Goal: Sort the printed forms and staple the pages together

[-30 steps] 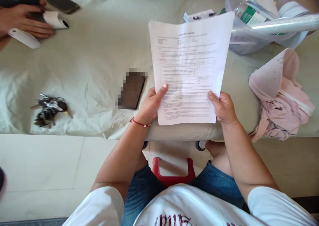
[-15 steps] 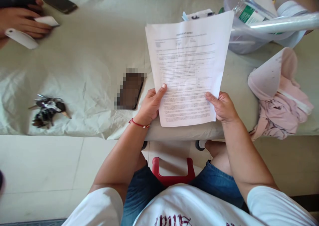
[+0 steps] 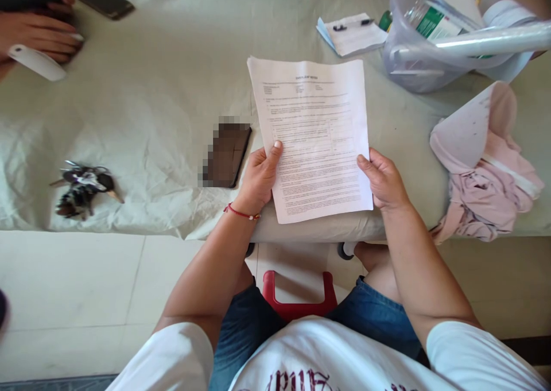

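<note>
The printed sheet (image 3: 316,150) is presenting as matt paper, lightly rippled. The tabletop (image 3: 172,64) is showing a creased covering with a faint sheen. The key bunch (image 3: 92,180) is exhibiting small metallic glints. The basin (image 3: 411,69) is appearing as smooth, translucent plastic; the roll (image 3: 495,42) across it is reflecting glossily, like clear film. The pink garment (image 3: 486,198) is looking like soft, matt cloth. The stool (image 3: 297,309) is displaying smooth plastic.

From close above the wearer's shirt (image 3: 297,351), the head camera faces forward and down at the table (image 3: 167,92).
</note>
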`<state>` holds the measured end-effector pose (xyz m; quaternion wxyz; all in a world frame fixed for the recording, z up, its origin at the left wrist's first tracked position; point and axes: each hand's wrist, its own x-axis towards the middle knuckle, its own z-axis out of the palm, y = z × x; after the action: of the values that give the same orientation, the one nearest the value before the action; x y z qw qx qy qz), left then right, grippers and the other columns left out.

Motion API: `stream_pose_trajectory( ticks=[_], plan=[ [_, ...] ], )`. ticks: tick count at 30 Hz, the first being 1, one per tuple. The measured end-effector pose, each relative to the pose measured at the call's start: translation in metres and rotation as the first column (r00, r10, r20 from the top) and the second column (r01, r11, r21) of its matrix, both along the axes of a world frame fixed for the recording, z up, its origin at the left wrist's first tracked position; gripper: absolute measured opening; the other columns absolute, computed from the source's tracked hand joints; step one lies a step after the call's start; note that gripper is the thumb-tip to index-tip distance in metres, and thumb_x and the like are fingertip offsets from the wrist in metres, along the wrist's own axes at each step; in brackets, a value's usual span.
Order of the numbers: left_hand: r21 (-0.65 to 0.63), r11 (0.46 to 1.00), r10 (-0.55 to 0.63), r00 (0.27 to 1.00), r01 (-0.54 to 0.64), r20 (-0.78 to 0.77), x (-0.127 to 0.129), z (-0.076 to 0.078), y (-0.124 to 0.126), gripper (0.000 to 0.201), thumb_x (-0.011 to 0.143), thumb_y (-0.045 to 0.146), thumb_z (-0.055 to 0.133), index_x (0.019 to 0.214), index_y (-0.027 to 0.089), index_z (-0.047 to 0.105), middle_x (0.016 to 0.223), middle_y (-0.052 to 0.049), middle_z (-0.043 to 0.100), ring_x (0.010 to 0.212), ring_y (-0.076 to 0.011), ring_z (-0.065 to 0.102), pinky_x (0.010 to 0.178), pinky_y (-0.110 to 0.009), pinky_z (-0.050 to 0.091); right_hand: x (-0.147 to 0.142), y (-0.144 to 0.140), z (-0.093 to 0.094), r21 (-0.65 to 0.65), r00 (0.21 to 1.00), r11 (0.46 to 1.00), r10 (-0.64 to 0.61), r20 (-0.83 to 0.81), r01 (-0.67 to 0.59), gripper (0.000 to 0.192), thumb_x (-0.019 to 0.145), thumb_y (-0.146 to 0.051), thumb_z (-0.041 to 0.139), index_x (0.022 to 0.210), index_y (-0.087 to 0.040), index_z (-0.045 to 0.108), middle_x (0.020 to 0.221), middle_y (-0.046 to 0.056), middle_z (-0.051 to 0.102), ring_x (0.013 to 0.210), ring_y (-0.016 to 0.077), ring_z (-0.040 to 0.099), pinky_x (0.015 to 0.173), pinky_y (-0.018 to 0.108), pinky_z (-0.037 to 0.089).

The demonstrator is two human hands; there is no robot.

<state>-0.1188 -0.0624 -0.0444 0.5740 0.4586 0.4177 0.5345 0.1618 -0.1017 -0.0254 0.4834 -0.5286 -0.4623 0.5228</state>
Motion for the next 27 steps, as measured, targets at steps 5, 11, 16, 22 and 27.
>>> stream_pose_trajectory(
  ticks=[5, 11, 16, 22, 27],
  plan=[
    [0.003, 1.000, -0.011, 1.000, 0.011, -0.022, 0.0001, 0.0000, -0.0007, 0.061, 0.097, 0.081, 0.077, 0.111, 0.022, 0.083, 0.102, -0.012, 0.090, 0.118, -0.0362, 0.087, 0.101, -0.048, 0.072, 0.0045, 0.0015, -0.0065, 0.026, 0.998, 0.998, -0.056, 0.034, 0.056, 0.049, 0.087, -0.073, 0.092, 0.108, -0.030, 0.083, 0.109, 0.001, 0.089, 0.103, 0.0285, 0.085, 0.108, 0.054, 0.071],
    [0.013, 1.000, -0.021, 1.000, 0.021, -0.014, 0.0012, -0.0022, 0.0000, 0.066, 0.095, 0.085, 0.076, 0.114, 0.022, 0.084, 0.108, -0.014, 0.090, 0.126, -0.0384, 0.084, 0.103, -0.050, 0.073, 0.0063, 0.0025, -0.0069, 0.040, 0.998, 0.998, -0.046, 0.043, 0.044, 0.050, 0.086, -0.074, 0.092, 0.106, -0.029, 0.083, 0.108, 0.001, 0.089, 0.102, 0.0291, 0.085, 0.104, 0.054, 0.072],
    [0.001, 0.999, -0.043, 0.999, 0.043, 0.002, 0.0005, -0.0017, -0.0006, 0.066, 0.093, 0.085, 0.079, 0.114, 0.022, 0.084, 0.108, -0.014, 0.090, 0.127, -0.0414, 0.084, 0.103, -0.053, 0.073, 0.0046, 0.0030, -0.0058, 0.048, 0.997, 0.997, -0.061, 0.043, 0.059, 0.048, 0.085, -0.073, 0.093, 0.103, -0.030, 0.082, 0.108, 0.001, 0.088, 0.101, 0.0291, 0.085, 0.104, 0.054, 0.071],
    [-0.015, 0.999, -0.052, 0.999, 0.052, 0.002, -0.0013, 0.0022, -0.0020, 0.061, 0.092, 0.080, 0.084, 0.110, 0.022, 0.084, 0.107, -0.014, 0.091, 0.125, -0.0413, 0.085, 0.103, -0.054, 0.074, 0.0036, 0.0036, -0.0047, 0.044, 0.998, 0.997, -0.061, 0.028, 0.060, 0.050, 0.083, -0.073, 0.095, 0.103, -0.029, 0.082, 0.111, 0.002, 0.089, 0.103, 0.0296, 0.086, 0.108, 0.056, 0.070],
    [-0.010, 0.999, -0.040, 0.999, 0.040, 0.008, -0.0001, 0.0025, -0.0038, 0.058, 0.091, 0.077, 0.087, 0.109, 0.022, 0.085, 0.108, -0.013, 0.091, 0.126, -0.0404, 0.085, 0.104, -0.053, 0.073, 0.0034, 0.0044, -0.0066, 0.045, 0.998, 0.997, -0.056, 0.035, 0.055, 0.053, 0.082, -0.075, 0.095, 0.107, -0.030, 0.082, 0.114, 0.002, 0.089, 0.109, 0.0310, 0.085, 0.112, 0.057, 0.070]
  ],
)
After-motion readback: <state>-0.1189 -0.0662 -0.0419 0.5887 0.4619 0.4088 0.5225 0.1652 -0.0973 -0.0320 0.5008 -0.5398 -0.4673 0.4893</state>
